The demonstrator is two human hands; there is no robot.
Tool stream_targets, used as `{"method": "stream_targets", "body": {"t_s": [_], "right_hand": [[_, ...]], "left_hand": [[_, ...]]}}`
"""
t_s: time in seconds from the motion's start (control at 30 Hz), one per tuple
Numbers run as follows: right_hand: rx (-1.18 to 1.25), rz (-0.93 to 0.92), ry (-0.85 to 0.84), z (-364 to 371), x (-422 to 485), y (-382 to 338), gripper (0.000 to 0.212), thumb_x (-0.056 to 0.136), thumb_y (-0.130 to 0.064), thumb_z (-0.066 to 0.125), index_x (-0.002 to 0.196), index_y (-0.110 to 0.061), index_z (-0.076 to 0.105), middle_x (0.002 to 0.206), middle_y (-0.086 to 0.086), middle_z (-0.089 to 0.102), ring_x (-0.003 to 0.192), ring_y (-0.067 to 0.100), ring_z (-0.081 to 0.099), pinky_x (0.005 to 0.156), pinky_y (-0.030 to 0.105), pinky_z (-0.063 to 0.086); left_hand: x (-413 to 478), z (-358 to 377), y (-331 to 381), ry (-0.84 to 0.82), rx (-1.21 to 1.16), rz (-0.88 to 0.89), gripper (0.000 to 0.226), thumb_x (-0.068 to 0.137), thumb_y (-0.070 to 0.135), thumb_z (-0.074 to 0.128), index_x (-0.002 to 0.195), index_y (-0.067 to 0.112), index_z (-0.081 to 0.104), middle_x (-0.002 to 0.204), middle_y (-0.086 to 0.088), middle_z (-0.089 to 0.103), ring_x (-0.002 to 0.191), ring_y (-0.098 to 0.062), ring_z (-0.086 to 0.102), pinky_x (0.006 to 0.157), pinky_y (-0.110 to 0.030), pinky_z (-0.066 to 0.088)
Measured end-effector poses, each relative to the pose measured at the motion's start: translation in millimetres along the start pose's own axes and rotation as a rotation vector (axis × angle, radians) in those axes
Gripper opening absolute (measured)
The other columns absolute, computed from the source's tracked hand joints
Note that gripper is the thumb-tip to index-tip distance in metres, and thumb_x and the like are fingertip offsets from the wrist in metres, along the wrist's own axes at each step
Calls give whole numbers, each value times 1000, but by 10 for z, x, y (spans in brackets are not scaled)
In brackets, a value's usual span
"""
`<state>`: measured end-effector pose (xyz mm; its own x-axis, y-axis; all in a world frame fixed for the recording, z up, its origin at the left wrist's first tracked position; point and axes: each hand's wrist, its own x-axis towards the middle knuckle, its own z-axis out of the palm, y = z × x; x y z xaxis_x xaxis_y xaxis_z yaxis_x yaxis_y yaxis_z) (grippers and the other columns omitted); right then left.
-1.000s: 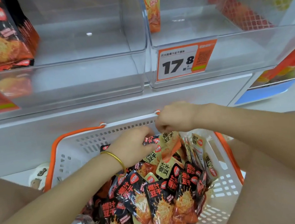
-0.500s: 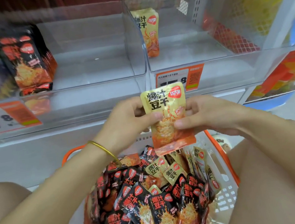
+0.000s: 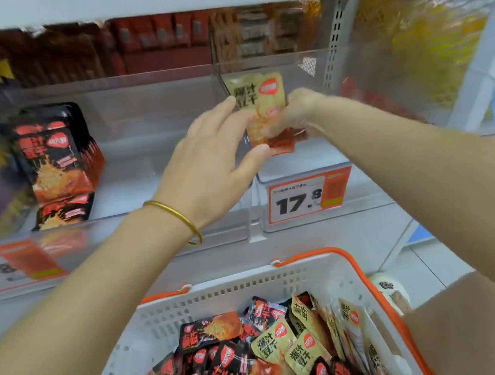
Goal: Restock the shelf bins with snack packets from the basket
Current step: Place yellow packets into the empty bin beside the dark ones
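I hold a yellow snack packet [image 3: 260,101] upright inside the clear right shelf bin [image 3: 302,158]. My left hand [image 3: 212,163] pinches its left edge between thumb and fingers. My right hand [image 3: 296,112] grips its right side with curled fingers. Whether another yellow packet stands behind it is hidden. Below, the white basket [image 3: 236,285] with orange handles holds several black packets [image 3: 224,367] and yellow packets [image 3: 290,347].
The clear left bin [image 3: 145,175] holds a standing row of black packets [image 3: 53,161] at its left end. An orange price tag reading 17.8 [image 3: 306,197] fronts the right bin. Blurred goods fill the shelf above and the bin at the far right.
Both hands lifted a yellow packet out of the basket and carried it up and forward into the right bin. The view tilted up toward the shelf.
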<state>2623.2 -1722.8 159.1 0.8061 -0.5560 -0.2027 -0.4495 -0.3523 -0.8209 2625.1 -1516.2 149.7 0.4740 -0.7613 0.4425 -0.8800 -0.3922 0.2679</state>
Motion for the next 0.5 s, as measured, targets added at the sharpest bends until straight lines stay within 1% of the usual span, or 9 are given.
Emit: {"method": "stream_targets", "body": {"t_s": [0.07, 0.1, 0.17, 0.2, 0.27, 0.3, 0.37, 0.43, 0.5], "right_hand": [[-154, 15, -18, 128, 247, 21, 47, 73, -13, 81, 115, -7, 61, 111, 7, 66, 101, 22, 64, 81, 33, 52], [-291, 15, -16, 164, 338, 34, 52, 75, -22, 79, 121, -7, 58, 116, 7, 63, 105, 22, 62, 86, 32, 50], [-513, -7, 47, 218, 413, 36, 50, 82, -37, 70, 121, -10, 56, 118, 9, 62, 100, 21, 61, 90, 32, 51], [-556, -10, 68, 229, 452, 46, 43, 83, -40, 67, 114, -12, 58, 114, 10, 64, 96, 23, 62, 86, 33, 52], [-621, 18, 69, 225, 568, 77, 36, 82, -43, 67, 99, -13, 58, 96, 8, 68, 79, 22, 66, 70, 32, 55], [-627, 37, 86, 225, 606, 81, 38, 80, -44, 69, 98, -12, 60, 87, 6, 69, 73, 21, 67, 65, 31, 55], [-599, 45, 134, 233, 718, 89, 40, 77, -42, 73, 100, -11, 63, 77, 4, 68, 68, 20, 69, 57, 28, 57], [-590, 29, 140, 264, 761, 70, 35, 78, -37, 72, 100, -10, 64, 70, 3, 66, 56, 18, 67, 42, 24, 52], [-608, 10, 127, 311, 774, 47, 31, 79, -34, 70, 99, -11, 64, 67, 3, 65, 47, 16, 63, 35, 20, 46]], "left_hand": [[14, 36, -41, 7, 24, 10, 70, 80, 59, 26, 138, 22, 42, 153, -7, 28, 140, -21, 25, 112, -36, 24], [17, 47, -54, 16, 26, 19, 69, 81, 58, 27, 137, 22, 43, 153, -7, 29, 140, -21, 26, 111, -36, 25], [18, 58, -67, 37, 14, 30, 66, 82, 56, 30, 135, 20, 45, 151, -7, 31, 139, -22, 28, 110, -34, 25], [14, 63, -69, 46, 8, 36, 64, 83, 54, 30, 135, 20, 46, 151, -7, 32, 139, -22, 29, 110, -33, 25], [4, 70, -75, 56, -6, 43, 63, 84, 53, 31, 134, 19, 47, 151, -6, 32, 138, -21, 29, 109, -30, 25], [-1, 70, -73, 57, -13, 44, 62, 84, 53, 31, 135, 20, 47, 151, -5, 32, 138, -19, 28, 108, -29, 24], [-4, 73, -84, 52, -25, 41, 62, 84, 53, 30, 135, 21, 45, 152, -3, 30, 139, -17, 26, 107, -25, 22], [1, 77, -91, 54, -28, 49, 62, 84, 54, 30, 135, 22, 45, 152, -2, 30, 139, -17, 25, 107, -24, 21], [3, 80, -95, 56, -26, 54, 62, 84, 54, 30, 135, 22, 45, 152, -3, 30, 139, -17, 25, 107, -23, 19]]}}
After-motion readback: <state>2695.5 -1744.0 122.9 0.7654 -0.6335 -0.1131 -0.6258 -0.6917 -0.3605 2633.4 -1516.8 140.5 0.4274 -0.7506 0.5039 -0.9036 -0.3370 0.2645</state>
